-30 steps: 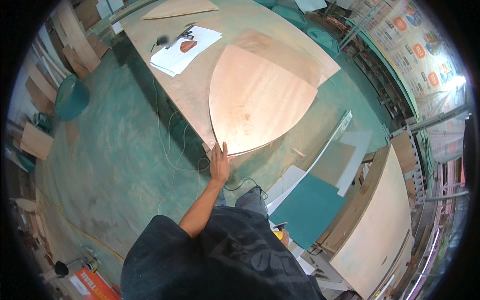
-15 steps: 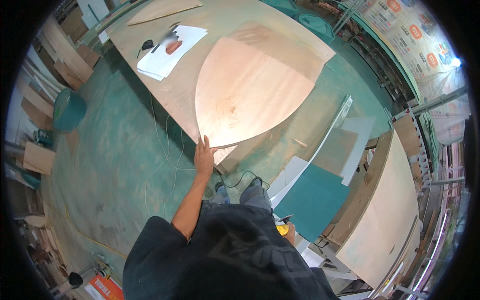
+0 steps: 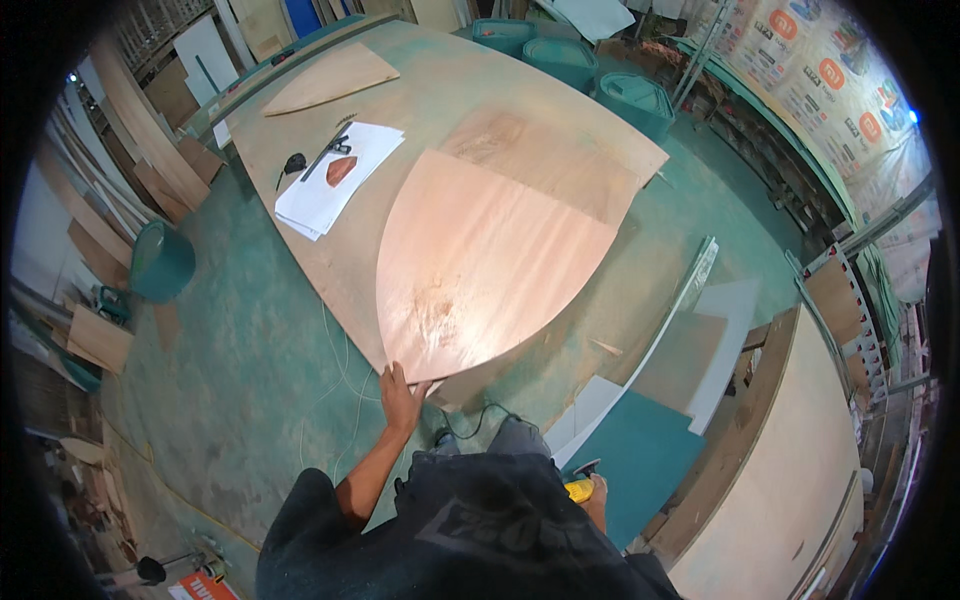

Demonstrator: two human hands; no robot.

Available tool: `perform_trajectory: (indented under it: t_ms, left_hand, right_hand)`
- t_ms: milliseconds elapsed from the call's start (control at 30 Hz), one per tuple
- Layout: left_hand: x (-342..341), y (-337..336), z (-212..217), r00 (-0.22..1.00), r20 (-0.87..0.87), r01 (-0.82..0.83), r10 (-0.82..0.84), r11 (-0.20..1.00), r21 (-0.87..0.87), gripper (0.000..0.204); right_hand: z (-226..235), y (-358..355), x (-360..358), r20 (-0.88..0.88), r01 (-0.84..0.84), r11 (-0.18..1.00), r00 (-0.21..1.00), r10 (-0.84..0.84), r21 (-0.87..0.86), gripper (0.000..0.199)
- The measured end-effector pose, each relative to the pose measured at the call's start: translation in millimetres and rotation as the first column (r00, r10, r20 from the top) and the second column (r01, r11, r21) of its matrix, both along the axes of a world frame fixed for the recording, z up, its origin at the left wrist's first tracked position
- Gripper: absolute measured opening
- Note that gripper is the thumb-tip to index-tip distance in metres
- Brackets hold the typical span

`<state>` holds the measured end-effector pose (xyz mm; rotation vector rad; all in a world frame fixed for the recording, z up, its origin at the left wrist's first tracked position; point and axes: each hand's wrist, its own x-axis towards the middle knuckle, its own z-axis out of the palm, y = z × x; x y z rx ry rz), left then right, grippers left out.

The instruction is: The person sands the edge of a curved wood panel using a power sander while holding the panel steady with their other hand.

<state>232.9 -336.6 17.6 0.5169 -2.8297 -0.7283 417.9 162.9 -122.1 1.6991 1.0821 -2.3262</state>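
Note:
A shield-shaped plywood panel (image 3: pixel 500 250) lies flat on the large work table (image 3: pixel 300 235), its pointed end toward me at the near corner. A rough, darker patch marks its face near that point. My left hand (image 3: pixel 402 400) is closed on the tip, fingers on the edge, the underside of the grip hidden. Low at my right side, my right hand (image 3: pixel 597 498) is wrapped round a yellow angle grinder (image 3: pixel 579 490). Its round disc (image 3: pixel 587 467) faces away from the panel, and part of its body is hidden by my hand and shirt.
White paper sheets (image 3: pixel 340 185) with a reddish-brown piece (image 3: pixel 341 171) and a black tool (image 3: pixel 325 152) lie on the table. Beyond is another curved wood piece (image 3: pixel 330 80). A dark cable (image 3: pixel 480 410) loops near my feet. Boards (image 3: pixel 640 460) stand right; a green tub (image 3: pixel 162 262) sits left.
My view has tilted up, so the table and panel appear lower and more of the far side shows. Both hands keep their holds.

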Motion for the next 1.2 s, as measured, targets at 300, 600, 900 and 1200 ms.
perform_trajectory:
  t_ms: [300, 600, 900, 1200]
  left_hand:
    - [-29.2, 130.2, 5.6, 0.965, 0.004, -0.26, 0.263, 0.952, 0.159, 0.103]
    - [-145.4, 104.5, -2.9, 0.984, -0.079, -0.158, 0.16, 0.987, 0.034, 0.091]
    - [-294.3, 122.9, 7.8, 0.983, -0.077, -0.157, 0.165, 0.982, 0.101, 0.085]
    - [-407.8, 288.1, -9.8, 0.964, -0.145, -0.182, 0.223, 0.951, 0.251, 0.087]
  right_hand:
    - [-11.5, 82.2, -82.4, 0.038, -0.015, 0.999, 0.999, 0.017, -0.038, 0.038]
    - [26.3, 148.2, -129.0, -0.033, 0.055, 0.943, 0.998, -0.047, 0.328, 0.045]
    - [9.1, 195.3, -81.3, 0.273, -0.427, 0.151, 0.772, 0.574, 0.891, 0.044]
    - [29.9, 256.3, -222.6, 0.288, -0.4, 0.624, 0.917, 0.278, 0.671, 0.037]
